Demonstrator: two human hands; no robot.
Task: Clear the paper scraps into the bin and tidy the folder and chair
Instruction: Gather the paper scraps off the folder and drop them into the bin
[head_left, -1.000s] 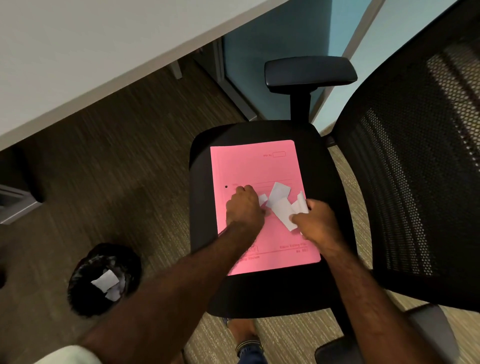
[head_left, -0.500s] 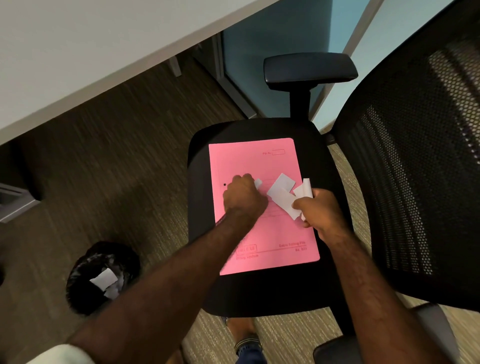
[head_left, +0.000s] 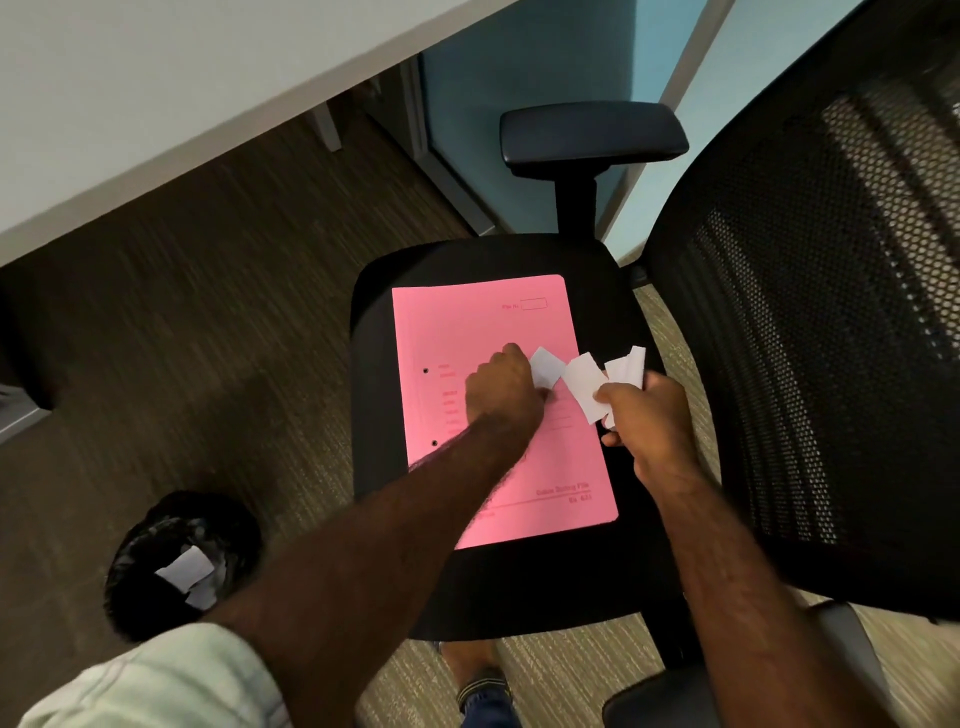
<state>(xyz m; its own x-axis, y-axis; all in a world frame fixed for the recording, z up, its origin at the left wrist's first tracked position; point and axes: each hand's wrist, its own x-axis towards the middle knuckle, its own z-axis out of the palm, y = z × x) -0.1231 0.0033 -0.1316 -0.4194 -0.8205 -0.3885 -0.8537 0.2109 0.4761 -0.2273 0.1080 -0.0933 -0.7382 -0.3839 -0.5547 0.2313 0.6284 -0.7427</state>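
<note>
Fingers (head_left: 605, 397) of right hand (head_left: 641, 415) pinched paper scraps (head_left: 587, 382), lifted off the pink folder (head_left: 467, 322) since a second before; left hand (head_left: 501, 392) curled on another. Bin (head_left: 176, 566) left of chair (head_left: 649, 322), next.

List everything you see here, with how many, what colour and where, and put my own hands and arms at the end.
folder: one, pink, flat on the chair seat
loose scraps: at least three, white; one in the left hand, the others in the right hand
chair: one, black, mesh back at right, seat at centre
armrests: two, dark; one at top centre, one at bottom right
bin: one, black liner, on the floor at lower left
scraps in the bin: at least two, white
desk: one, white, top left
floor: brown-grey carpet
foot: one, under the seat's near edge
left hand: on the folder
right hand: over the seat's right edge
sleeve: one, pale, bottom left
</note>
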